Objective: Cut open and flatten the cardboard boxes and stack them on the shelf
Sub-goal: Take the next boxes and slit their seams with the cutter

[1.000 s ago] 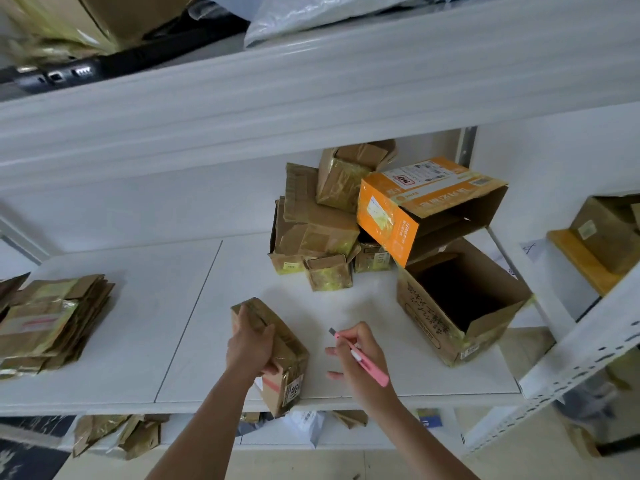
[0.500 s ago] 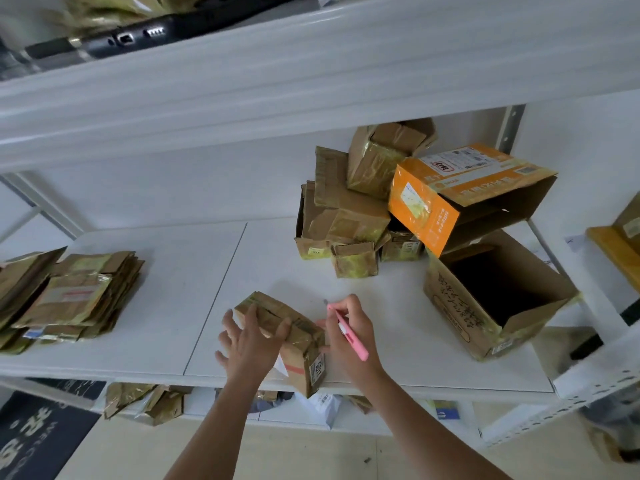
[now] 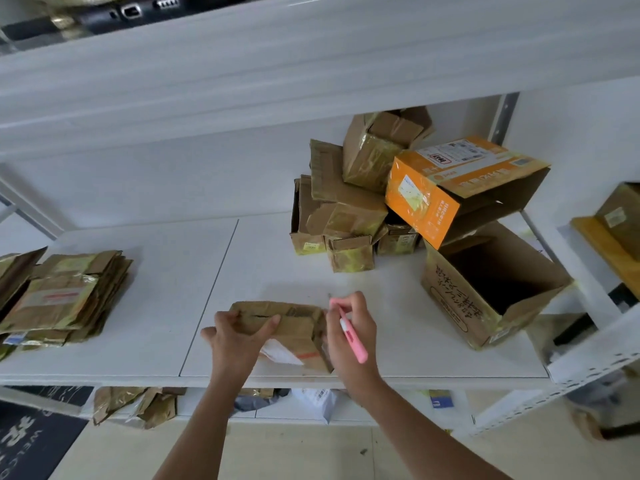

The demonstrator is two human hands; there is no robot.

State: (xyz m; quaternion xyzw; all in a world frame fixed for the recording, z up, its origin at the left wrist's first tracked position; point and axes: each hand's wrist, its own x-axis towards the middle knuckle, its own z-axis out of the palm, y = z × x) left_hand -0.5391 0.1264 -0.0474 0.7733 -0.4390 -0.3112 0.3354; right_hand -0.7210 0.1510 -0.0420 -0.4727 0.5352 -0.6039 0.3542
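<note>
Left hand [image 3: 239,337] gripping small cardboard box [image 3: 291,329] at shelf [image 3: 138,341] front edge; right hand [image 3: 349,336] pinching pink cutter [image 3: 349,336] beside it, blade tip too small to make out. Likely light, crushable: better held by edges. Beyond, flattened stack [image 3: 62,299] left, uncut pile [image 3: 349,206] right, partly overlapping.

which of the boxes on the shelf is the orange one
The orange box lies on its side atop the pile at the right, above the big open brown box. All others are plain brown.
</note>
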